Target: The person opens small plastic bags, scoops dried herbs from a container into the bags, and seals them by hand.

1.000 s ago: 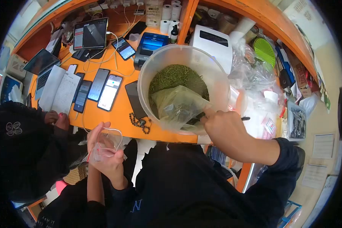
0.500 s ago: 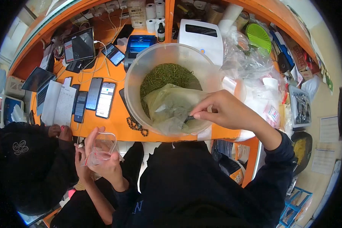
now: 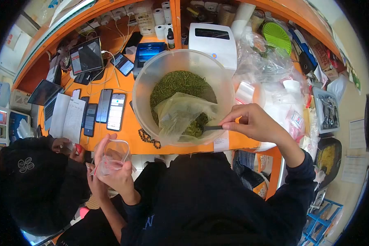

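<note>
My left hand point(image 3: 118, 177) is closed around a small clear zip bag point(image 3: 114, 158), its mouth spread wide in an upright loop. At the right rim of a big translucent tub point(image 3: 223, 88), my right hand point(image 3: 252, 123) pinches the dark handle of a spoon point(image 3: 212, 128). The spoon's far end reaches into the tub, and its bowl is not plain to see. Shredded green dried herb point(image 3: 180, 84) fills the tub's bottom. A crumpled clear plastic bag point(image 3: 178, 108) lies on the herb, with more herb showing beside the spoon.
Several phones point(image 3: 116, 111), an open notebook point(image 3: 72, 119) and a tablet point(image 3: 86, 55) are on the orange table at left. A bead bracelet point(image 3: 149, 139) lies by the tub. Behind stands a white printer point(image 3: 212, 43); plastic bags point(image 3: 262, 61) heap up at right. A co-worker's hands point(image 3: 67, 148) are at left.
The spoon has come into clearer view as my right hand moved slightly right. More herb shows beside the clear bag in the tub. My left hand still holds the zip bag.
</note>
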A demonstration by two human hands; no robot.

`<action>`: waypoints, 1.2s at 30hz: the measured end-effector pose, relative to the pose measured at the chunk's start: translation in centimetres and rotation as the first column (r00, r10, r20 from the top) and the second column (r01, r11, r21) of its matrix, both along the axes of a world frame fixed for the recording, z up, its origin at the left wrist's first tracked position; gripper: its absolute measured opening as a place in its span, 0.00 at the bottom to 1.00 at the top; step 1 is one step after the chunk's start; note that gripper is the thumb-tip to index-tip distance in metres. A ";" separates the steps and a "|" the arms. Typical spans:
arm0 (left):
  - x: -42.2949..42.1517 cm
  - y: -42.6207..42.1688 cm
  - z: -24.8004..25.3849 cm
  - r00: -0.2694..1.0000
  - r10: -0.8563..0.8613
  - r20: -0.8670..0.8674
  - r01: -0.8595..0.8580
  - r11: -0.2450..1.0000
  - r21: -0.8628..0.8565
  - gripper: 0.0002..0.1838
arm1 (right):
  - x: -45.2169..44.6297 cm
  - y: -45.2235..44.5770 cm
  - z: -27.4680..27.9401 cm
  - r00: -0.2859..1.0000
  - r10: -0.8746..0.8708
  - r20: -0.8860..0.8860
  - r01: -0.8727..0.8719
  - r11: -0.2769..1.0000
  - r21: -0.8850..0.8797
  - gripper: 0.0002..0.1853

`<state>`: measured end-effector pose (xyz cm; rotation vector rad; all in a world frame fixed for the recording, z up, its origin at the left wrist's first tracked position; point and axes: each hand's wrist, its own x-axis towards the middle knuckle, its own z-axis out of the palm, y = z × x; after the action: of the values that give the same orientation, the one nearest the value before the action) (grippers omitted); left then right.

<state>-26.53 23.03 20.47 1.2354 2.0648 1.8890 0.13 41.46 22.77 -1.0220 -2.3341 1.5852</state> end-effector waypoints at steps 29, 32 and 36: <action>1.2 12.1 2.8 0.771 -0.605 0.198 0.617 0.787 0.003 0.26 | -0.6 3.2 11.6 0.989 -0.150 0.012 0.148 0.986 0.074 0.08; 1.0 13.4 2.6 0.778 -0.597 0.194 0.617 0.785 -0.055 0.27 | -1.7 4.0 10.5 0.987 -0.160 0.000 0.158 0.974 0.162 0.10; 1.0 13.9 3.0 0.760 -0.601 0.248 0.624 0.781 -0.020 0.26 | -2.9 4.6 8.5 0.993 -0.078 -0.086 0.114 0.813 0.571 0.07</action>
<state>-25.54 36.94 23.49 1.3693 1.3713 1.5017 -2.78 46.06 31.25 -0.9016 -2.4302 0.7581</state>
